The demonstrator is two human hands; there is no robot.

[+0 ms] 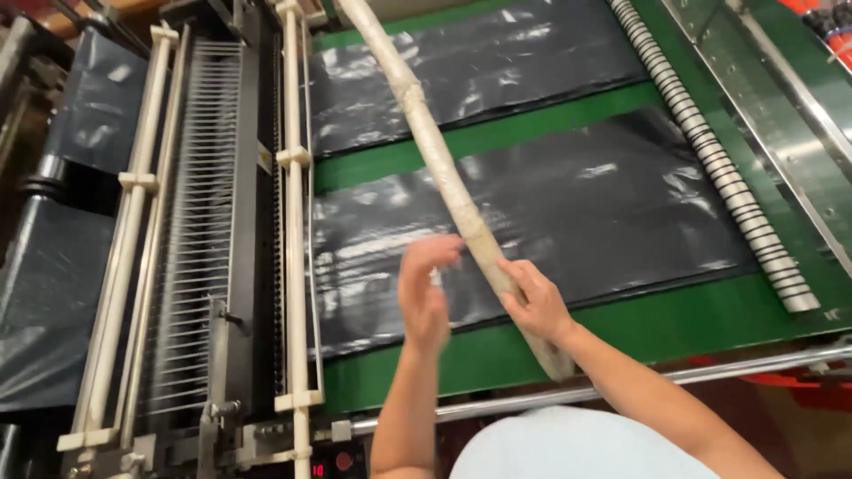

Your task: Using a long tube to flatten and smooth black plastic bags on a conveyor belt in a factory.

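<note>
Over the green conveyor belt (524,124), at about five o'clock in the view, the right hand (535,306) is curled around a long tape-wrapped stick (435,151), which slants up toward twelve o'clock above two black plastic sheets (568,208). The left hand (423,297) hovers just beside the stick at six o'clock, fingers loosely spread and blurred (whether it touches, I cannot tell). With only one hand gripping near the low end, the stick could tip and drop onto the sheets, or swing toward the ribbed roller (710,151) at two o'clock. A small red-lit display (330,465) sits at the bottom edge, around seven o'clock.
</note>
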